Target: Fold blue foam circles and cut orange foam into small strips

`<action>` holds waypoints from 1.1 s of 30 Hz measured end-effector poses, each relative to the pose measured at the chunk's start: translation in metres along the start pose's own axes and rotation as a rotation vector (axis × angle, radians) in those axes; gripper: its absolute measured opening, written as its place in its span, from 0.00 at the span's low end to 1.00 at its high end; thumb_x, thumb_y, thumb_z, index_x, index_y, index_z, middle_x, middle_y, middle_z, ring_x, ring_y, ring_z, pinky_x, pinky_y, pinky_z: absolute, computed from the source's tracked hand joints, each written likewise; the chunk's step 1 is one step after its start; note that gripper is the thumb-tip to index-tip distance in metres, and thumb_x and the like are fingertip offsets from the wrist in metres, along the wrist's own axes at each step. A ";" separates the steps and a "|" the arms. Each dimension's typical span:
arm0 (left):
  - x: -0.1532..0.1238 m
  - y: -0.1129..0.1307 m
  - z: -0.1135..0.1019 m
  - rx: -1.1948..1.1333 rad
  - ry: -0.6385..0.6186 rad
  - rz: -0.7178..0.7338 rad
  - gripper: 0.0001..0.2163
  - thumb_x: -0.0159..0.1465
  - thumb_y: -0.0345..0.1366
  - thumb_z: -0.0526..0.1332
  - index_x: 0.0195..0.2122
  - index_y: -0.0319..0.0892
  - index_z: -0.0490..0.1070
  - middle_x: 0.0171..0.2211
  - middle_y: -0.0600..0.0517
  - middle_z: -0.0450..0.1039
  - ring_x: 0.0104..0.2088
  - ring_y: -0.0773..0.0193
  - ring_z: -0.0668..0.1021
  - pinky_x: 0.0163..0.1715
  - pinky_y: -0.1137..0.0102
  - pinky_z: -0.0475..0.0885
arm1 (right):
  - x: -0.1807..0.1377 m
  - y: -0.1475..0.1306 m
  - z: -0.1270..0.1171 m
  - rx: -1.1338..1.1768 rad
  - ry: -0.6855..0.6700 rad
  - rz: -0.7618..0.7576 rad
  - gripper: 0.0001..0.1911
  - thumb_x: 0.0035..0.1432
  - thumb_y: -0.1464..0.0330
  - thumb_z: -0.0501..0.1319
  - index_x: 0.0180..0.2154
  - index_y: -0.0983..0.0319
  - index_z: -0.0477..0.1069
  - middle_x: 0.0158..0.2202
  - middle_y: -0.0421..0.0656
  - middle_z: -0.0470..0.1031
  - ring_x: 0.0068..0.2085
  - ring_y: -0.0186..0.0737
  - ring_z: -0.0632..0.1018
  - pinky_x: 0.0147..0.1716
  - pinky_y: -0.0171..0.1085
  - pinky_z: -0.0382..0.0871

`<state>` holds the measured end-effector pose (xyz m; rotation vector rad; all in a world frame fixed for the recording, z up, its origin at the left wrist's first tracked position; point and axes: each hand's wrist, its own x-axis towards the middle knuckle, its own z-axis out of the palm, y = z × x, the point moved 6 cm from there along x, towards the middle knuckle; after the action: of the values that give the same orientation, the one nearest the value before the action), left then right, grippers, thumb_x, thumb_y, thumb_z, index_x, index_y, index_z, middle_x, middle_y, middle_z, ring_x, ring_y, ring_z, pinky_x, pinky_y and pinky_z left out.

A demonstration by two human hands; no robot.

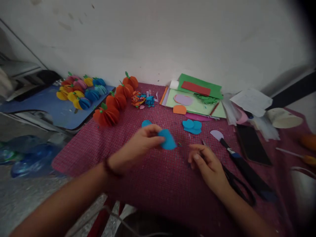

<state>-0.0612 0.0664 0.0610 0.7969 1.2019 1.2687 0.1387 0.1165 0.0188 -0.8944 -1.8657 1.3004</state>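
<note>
My left hand pinches a flat blue paper piece between thumb and fingers, raised above the table. Behind its knuckles lies another blue paper piece, partly covered. My right hand is loosely curled over the table, slightly blurred, and I see nothing held in it. Beside and partly under it lie black-handled scissors, with the blade tip showing past the fingers. A small stack of blue paper cutouts rests beyond both hands.
Orange paper pumpkins line the left, near paper scraps. More colourful ones sit on a blue surface. Coloured sheets lie at the back. A black strap-like item, phone and glue sticks occupy the right.
</note>
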 end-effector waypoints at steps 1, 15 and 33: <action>-0.007 0.012 -0.023 0.167 0.007 -0.002 0.05 0.51 0.33 0.66 0.29 0.42 0.70 0.26 0.56 0.72 0.26 0.68 0.74 0.31 0.70 0.69 | 0.000 0.001 0.003 -0.008 -0.032 0.005 0.12 0.65 0.63 0.51 0.46 0.60 0.66 0.26 0.39 0.68 0.25 0.34 0.70 0.25 0.34 0.65; -0.025 -0.005 -0.114 0.788 -0.014 -0.163 0.05 0.51 0.35 0.62 0.29 0.42 0.72 0.26 0.54 0.75 0.28 0.64 0.75 0.32 0.68 0.70 | 0.001 0.013 0.011 -0.107 -0.122 0.024 0.10 0.62 0.67 0.53 0.42 0.62 0.70 0.26 0.39 0.69 0.26 0.33 0.69 0.24 0.33 0.63; -0.004 -0.006 -0.126 1.263 0.008 0.051 0.11 0.47 0.36 0.61 0.33 0.42 0.71 0.31 0.50 0.71 0.33 0.57 0.75 0.36 0.64 0.71 | 0.001 0.008 0.015 -0.115 -0.154 0.022 0.08 0.61 0.70 0.53 0.39 0.61 0.70 0.27 0.39 0.71 0.28 0.34 0.70 0.27 0.33 0.62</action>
<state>-0.1799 0.0406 0.0251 1.6983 1.9831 0.4068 0.1263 0.1124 0.0070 -0.8981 -2.0732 1.3183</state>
